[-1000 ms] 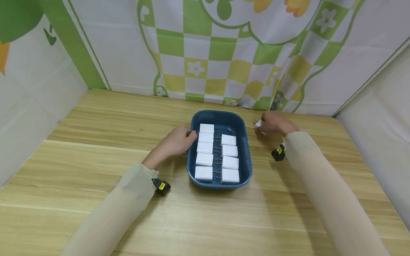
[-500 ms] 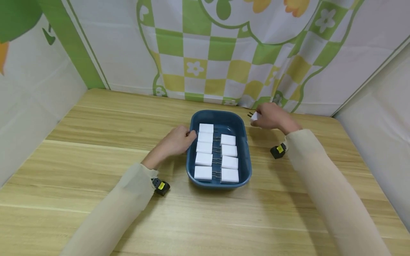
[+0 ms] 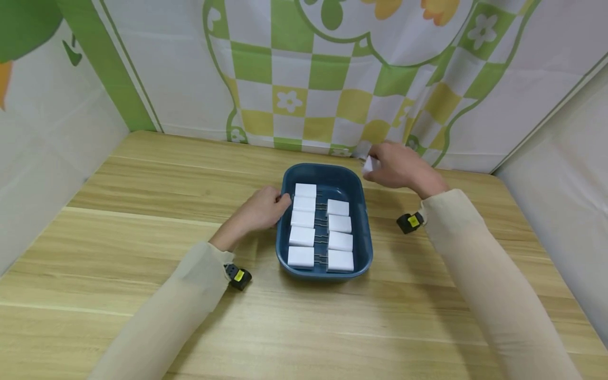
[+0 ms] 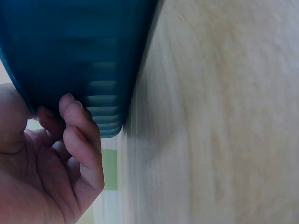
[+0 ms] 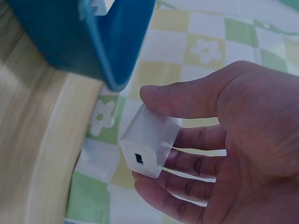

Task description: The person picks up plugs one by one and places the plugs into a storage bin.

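A blue plastic basket (image 3: pixel 363 248) stands on the table with several white USB chargers (image 3: pixel 302 236) lying in two columns, their prongs pointing inward. My left hand (image 3: pixel 263 208) pinches the basket's left rim, thumb over the edge; in the left wrist view the fingers curl against the outer wall. Just beyond the basket's far right corner, my right hand (image 3: pixel 401 164) holds one more white USB charger (image 5: pixel 148 140) above the table. Its USB port faces the right wrist camera, the thumb on one side and fingers on the other. The prongs are hidden in that view.
A wooden table (image 3: pixel 190 316) extends all around the basket. Behind it hangs a green, yellow and white checked curtain (image 3: pixel 328 79). Pale fabric walls stand at the left and right. Each wrist wears a black camera (image 3: pixel 239 277).
My right hand has lifted the USB charger off the table and carried it left toward the basket's far right corner. The left hand and basket stay in place.
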Motion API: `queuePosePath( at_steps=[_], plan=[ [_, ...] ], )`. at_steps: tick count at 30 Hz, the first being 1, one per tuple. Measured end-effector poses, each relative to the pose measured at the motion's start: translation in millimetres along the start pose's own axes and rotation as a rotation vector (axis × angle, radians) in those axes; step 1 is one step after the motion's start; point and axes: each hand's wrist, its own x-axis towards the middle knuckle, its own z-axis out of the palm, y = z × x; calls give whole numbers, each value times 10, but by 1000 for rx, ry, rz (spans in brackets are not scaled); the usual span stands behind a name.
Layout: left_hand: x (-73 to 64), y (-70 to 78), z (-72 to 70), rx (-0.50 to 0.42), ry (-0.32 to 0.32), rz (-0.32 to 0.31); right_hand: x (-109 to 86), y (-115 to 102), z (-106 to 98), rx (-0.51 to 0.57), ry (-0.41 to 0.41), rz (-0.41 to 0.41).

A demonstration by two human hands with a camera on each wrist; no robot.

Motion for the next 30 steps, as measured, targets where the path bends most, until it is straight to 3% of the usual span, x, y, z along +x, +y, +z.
queuePosePath(
  at_steps=[12, 24, 30],
  plan=[
    [-4, -16, -4, -8, 3, 2, 0, -321, -19, -44, -1, -61],
    [-6, -9, -10, -4, -1, 2, 126, -564, 59, -84, -37, -146],
    [8, -9, 4, -17, -9, -8, 200, -611, 150, -60, -77, -126]
  ],
)
